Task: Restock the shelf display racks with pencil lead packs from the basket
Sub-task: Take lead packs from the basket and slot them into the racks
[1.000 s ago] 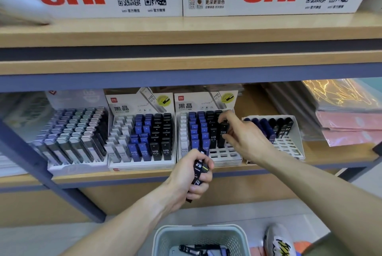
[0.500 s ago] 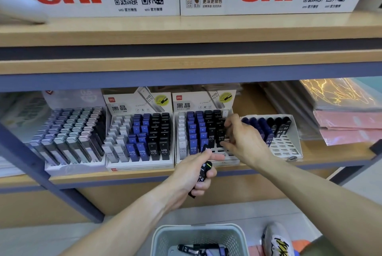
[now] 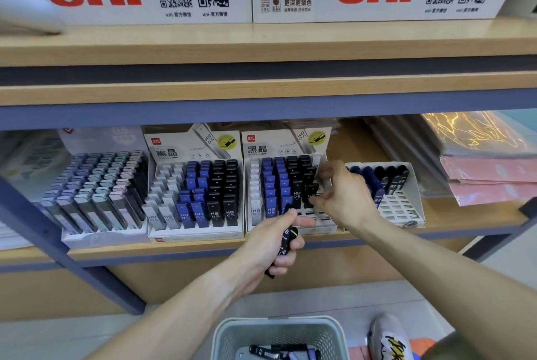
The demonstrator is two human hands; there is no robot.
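Gripping black lead packs (image 3: 286, 246) in left hand (image 3: 273, 246), right hand (image 3: 344, 199) at rack (image 3: 255, 214)

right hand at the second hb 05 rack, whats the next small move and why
Probably push the black pack down into its slot, then reach back for another. The right hand pinches it at the black column of the rack, whose front rows show empty slots, while the left hand grips more black packs ready to pass.

The right hand (image 3: 345, 199) now sits lower at the rack (image 3: 290, 226), fingertips on a black pack (image 3: 312, 194) near the front, while the left hand (image 3: 273, 246) has risen closer.
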